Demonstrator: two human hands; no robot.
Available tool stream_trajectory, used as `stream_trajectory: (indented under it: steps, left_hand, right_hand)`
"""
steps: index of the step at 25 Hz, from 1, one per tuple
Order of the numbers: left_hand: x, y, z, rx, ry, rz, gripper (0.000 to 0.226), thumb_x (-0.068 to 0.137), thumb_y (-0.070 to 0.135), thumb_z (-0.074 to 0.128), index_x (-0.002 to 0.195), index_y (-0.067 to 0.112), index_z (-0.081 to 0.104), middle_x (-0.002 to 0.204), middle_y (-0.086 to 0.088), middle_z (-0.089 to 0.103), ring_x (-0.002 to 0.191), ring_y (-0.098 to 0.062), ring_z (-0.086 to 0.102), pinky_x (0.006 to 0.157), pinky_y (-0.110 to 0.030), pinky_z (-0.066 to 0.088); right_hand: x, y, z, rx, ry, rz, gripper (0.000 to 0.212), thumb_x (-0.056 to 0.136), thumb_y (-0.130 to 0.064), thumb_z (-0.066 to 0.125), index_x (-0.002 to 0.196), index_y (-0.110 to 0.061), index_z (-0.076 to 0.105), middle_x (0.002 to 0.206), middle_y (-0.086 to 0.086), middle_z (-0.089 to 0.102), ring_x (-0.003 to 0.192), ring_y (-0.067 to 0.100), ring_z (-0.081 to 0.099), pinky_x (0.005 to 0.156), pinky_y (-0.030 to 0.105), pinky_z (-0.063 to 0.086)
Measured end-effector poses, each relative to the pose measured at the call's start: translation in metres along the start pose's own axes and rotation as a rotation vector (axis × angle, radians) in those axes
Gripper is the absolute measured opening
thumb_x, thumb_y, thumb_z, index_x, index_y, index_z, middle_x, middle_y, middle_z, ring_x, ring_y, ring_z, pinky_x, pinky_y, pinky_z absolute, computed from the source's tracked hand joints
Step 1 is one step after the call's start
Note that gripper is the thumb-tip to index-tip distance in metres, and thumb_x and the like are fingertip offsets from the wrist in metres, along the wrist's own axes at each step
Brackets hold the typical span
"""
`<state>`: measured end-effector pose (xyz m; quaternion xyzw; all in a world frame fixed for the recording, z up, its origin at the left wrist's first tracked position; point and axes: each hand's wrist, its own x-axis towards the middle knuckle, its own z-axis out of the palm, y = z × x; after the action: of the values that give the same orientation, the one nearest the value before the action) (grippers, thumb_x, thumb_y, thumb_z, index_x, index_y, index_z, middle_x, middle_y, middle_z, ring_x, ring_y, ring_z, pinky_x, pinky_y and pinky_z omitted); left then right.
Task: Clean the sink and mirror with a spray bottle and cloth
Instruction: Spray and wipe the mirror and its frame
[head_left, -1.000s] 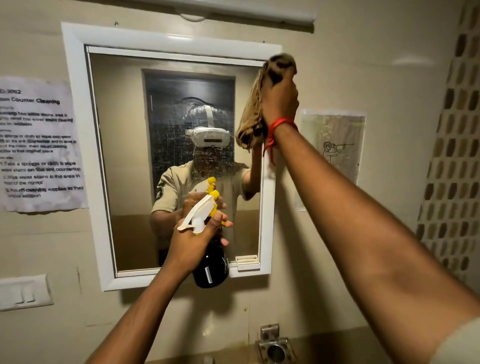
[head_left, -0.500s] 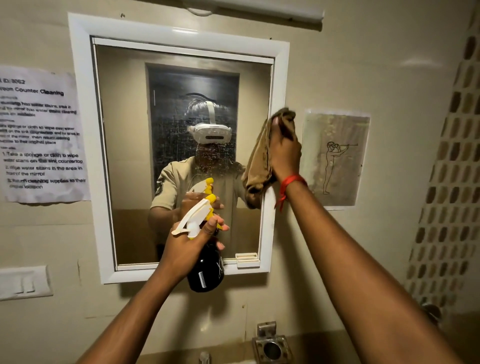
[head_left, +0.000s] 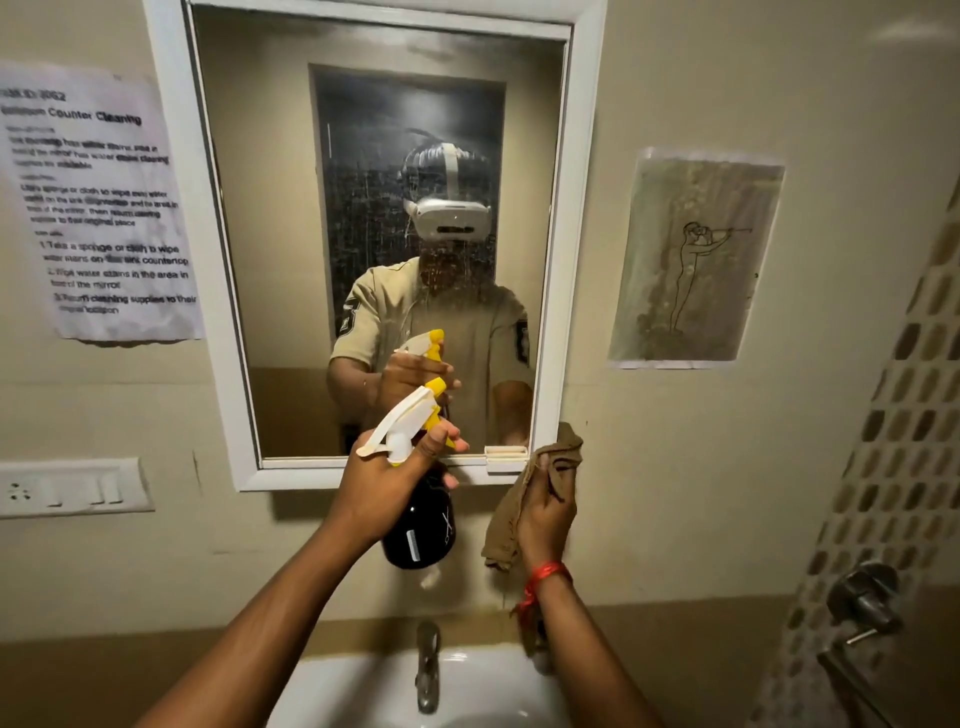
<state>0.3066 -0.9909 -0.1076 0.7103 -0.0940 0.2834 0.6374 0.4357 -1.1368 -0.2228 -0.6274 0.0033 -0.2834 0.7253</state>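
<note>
A white-framed mirror (head_left: 270, 218) hangs on the beige wall, its glass streaked with spray drops in the middle. My left hand (head_left: 384, 478) grips a dark spray bottle (head_left: 421, 530) with a white and yellow trigger head, held in front of the mirror's lower edge. My right hand (head_left: 545, 514) clutches a brown cloth (head_left: 558, 449) at the mirror's lower right corner, touching the frame. Below, the white sink (head_left: 353, 691) with a chrome tap (head_left: 427, 665) shows at the bottom edge.
A printed instruction sheet (head_left: 98, 208) is taped left of the mirror, a line drawing (head_left: 696, 260) right of it. A white switch plate (head_left: 67, 486) sits lower left. A metal valve and rail (head_left: 862, 608) stick out from the dotted tile wall on the right.
My right hand with the cloth has slid down the mirror's right side from the top corner to the bottom corner. The view has tilted down and the sink has come into sight.
</note>
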Motion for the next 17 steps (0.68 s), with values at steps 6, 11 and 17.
stream_trajectory:
  steps: [6,11,17]
  left_hand:
    - [-0.009,0.002,-0.025,0.002,0.013,-0.018,0.038,0.083,0.041,0.063,0.100,0.008,0.071,0.095,-0.019,0.079,0.073,-0.049,0.071,0.073,-0.032,0.064]
    - [-0.008,-0.004,-0.026,0.018,0.001,-0.016,0.039,0.086,0.041,0.061,0.101,0.006,0.071,0.096,-0.016,0.080,0.074,-0.047,0.072,0.075,-0.030,0.063]
    - [-0.006,-0.007,-0.012,0.009,-0.015,-0.003,0.032,0.088,0.039,0.061,0.101,0.012,0.072,0.095,-0.016,0.079,0.073,-0.049,0.072,0.080,-0.041,0.064]
  right_hand:
    - [-0.043,0.014,0.009,-0.364,0.074,-0.493,0.049,0.092,-0.019,0.057,0.139,-0.005,0.056,0.151,0.017,0.044,0.143,0.037,0.035,0.119,0.045,0.029]
    - [-0.010,0.018,-0.005,-0.668,-0.111,-0.942,0.047,0.087,-0.011,0.065,0.133,-0.021,0.064,0.151,0.009,0.045,0.147,0.038,0.026,0.117,0.054,0.026]
    - [-0.012,0.015,-0.006,-0.345,-0.006,-0.591,0.052,0.088,0.004,0.063,0.137,-0.012,0.059,0.151,0.012,0.047,0.145,0.029,0.036,0.113,0.028,0.039]
